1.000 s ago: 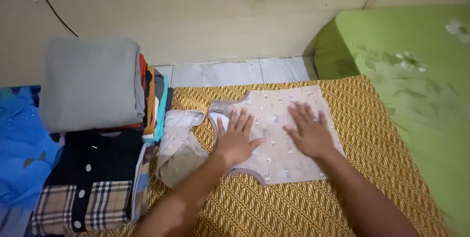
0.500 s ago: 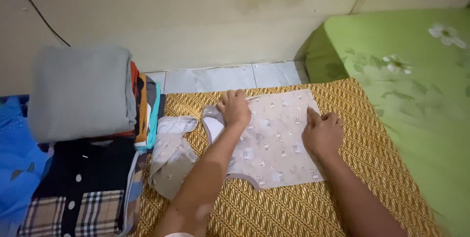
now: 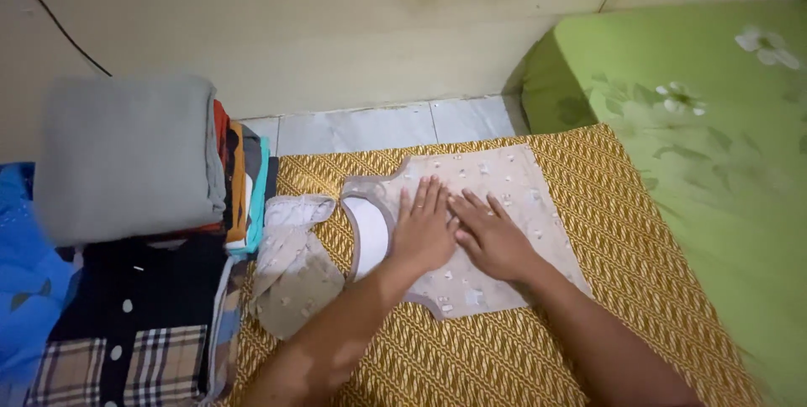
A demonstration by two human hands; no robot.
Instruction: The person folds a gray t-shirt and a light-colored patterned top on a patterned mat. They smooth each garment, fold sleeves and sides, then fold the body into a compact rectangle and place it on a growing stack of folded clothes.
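Observation:
A small beige patterned garment [image 3: 487, 176] with grey trim lies flat on a yellow-brown patterned mat [image 3: 639, 230]. My left hand [image 3: 423, 226] and my right hand [image 3: 489, 235] rest side by side, palms down and fingers spread, on the middle of the garment. Neither hand grips anything. A second small beige piece [image 3: 290, 268] lies crumpled on the mat just left of the garment, untouched.
A stack of folded clothes topped by a grey one [image 3: 126, 155] stands at the left, with a dark buttoned and plaid garment [image 3: 126, 323] in front and blue fabric [image 3: 25, 281] at the edge. A green floral mattress [image 3: 698, 121] borders the mat on the right. Pale floor tiles [image 3: 378, 125] meet the wall behind.
My hands moved from apart, the left near the neck opening and the right at the far edge, to together at the garment's middle. The garment now lies flatter.

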